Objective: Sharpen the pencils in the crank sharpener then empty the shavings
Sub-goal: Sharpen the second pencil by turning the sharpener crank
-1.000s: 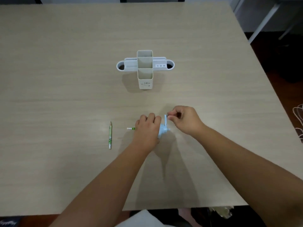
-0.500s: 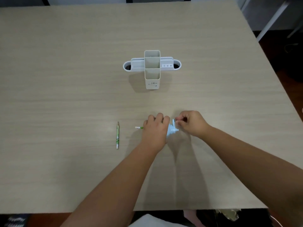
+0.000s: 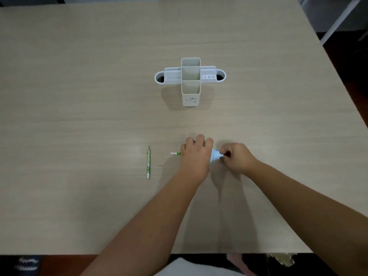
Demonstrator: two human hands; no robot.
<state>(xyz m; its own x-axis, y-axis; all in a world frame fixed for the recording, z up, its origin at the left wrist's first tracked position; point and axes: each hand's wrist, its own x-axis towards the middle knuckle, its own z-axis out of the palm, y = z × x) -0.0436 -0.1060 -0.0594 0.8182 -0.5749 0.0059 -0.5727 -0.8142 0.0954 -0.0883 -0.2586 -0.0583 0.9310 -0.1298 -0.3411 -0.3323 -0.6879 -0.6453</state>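
My left hand (image 3: 196, 156) lies palm-down over the small pale-blue plastic crank sharpener (image 3: 214, 156), fingers curled and clamped around its body so that only its right end shows past my knuckles. From under the left side of that hand the end of a green pencil with a white tip (image 3: 175, 153) sticks out level with the pale wood-grain tabletop (image 3: 79, 96), pointing left; the rest of it is hidden beneath my palm, so I cannot see where it enters the sharpener. My right hand (image 3: 237, 157) sits just beside the sharpener on its right, fingers pinched together on the small whitish crank handle (image 3: 220, 155) that juts from the blue body; the grip itself is blurred and partly covered by my own fingers. Both forearms reach in from the near edge of the tabletop. To the left of my left hand, near but apart from it, a second green-patterned pencil (image 3: 148, 162) lies flat, its dark point towards the far side and its pale end towards me. Farther back, well apart from my hands, stands a white plastic desk organiser (image 3: 190, 96) with two tall square compartments in the middle and a low rounded tray stretching to either side.
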